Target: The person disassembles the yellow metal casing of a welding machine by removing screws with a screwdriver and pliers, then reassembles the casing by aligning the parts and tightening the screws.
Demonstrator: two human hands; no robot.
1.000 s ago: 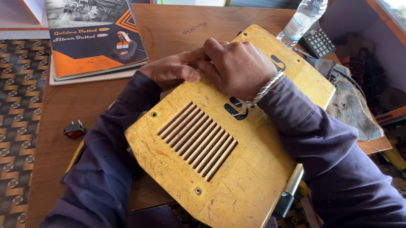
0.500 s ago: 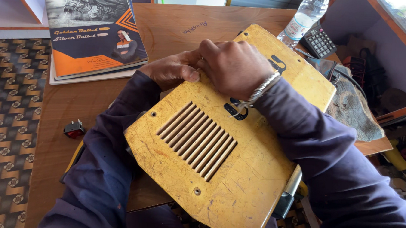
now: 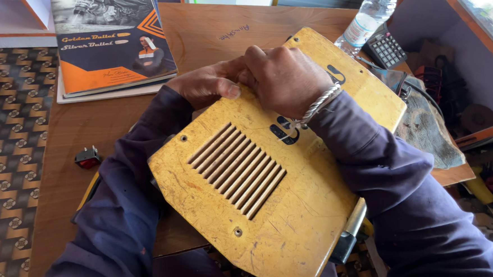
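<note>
Yellow metal cover panel (image 3: 266,196) is lying tilted across the person's lap and the near edge of the wooden table (image 3: 207,35), slotted vent facing up. Paint is scratched and worn; small screw holes are showing near the corners. The far end is resting toward the table, the near corner is hanging over the lap. Judgement: it is being propped this way so both forearms can pin it down while the hands work at its upper left edge.

Right hand (image 3: 286,79) is sitting on top of the panel, fingers curled into a closed fist, metal bracelet (image 3: 315,105) at the wrist. Whether anything is being gripped inside that fist cannot be told; the fingers are hiding it. Left hand (image 3: 207,86) is coming in from the panel's left edge, thumb pressing flat on the yellow surface, remaining fingers tucked under the right hand and out of sight. Its hold cannot be read either.

Beyond the panel: magazines (image 3: 111,41) are stacked at the far left of the table. A small red rocker switch (image 3: 88,158) is lying apart at the left. A plastic water bottle (image 3: 368,18) and a calculator (image 3: 385,49) are standing at the far right, a grey rag (image 3: 427,128) beside them.
</note>
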